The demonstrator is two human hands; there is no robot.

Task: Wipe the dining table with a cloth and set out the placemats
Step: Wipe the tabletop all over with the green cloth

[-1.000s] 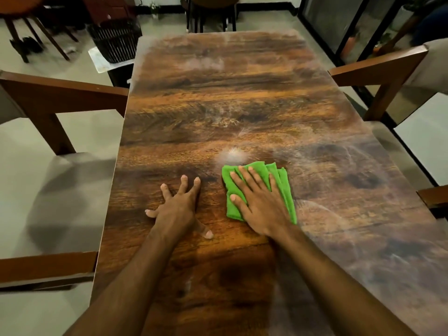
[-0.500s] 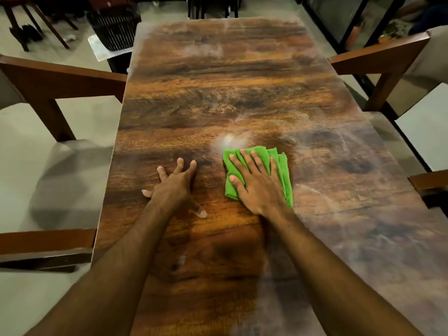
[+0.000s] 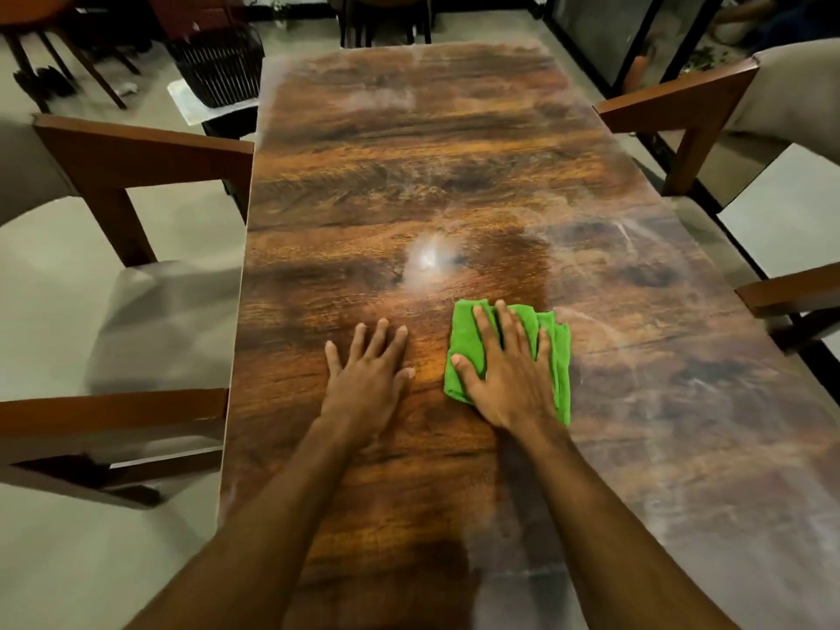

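Green cloth (image 3: 468,341), folded, is seen in the head view lying on the wooden worktop (image 3: 432,175), slightly right of the frame's centre and in its lower half. Much of it is covered by the right hand (image 3: 509,370), which is laid flat on it with the fingers straight and slightly spread. Only the cloth's left part, far edge and right edge are left showing, and the number of folded layers cannot be told.

The left hand (image 3: 368,375) is laid flat on the bare wood just left of the cloth, fingers straight, with nothing held. A narrow strip of wood is seen between it and the cloth. Both forearms are cut off by the lower edge of the frame, as is the near end of the worktop.

A bright glare spot (image 3: 429,259) is seen above the hands, and the right half of the surface is veiled by pale, hazy smears. A wooden chair (image 3: 136,152) is cut off by the left edge and a second chair (image 3: 682,102) by the right edge. In the upper left a dark slatted basket (image 3: 218,70) can be made out on the floor; the things around it are too dark to be identified.
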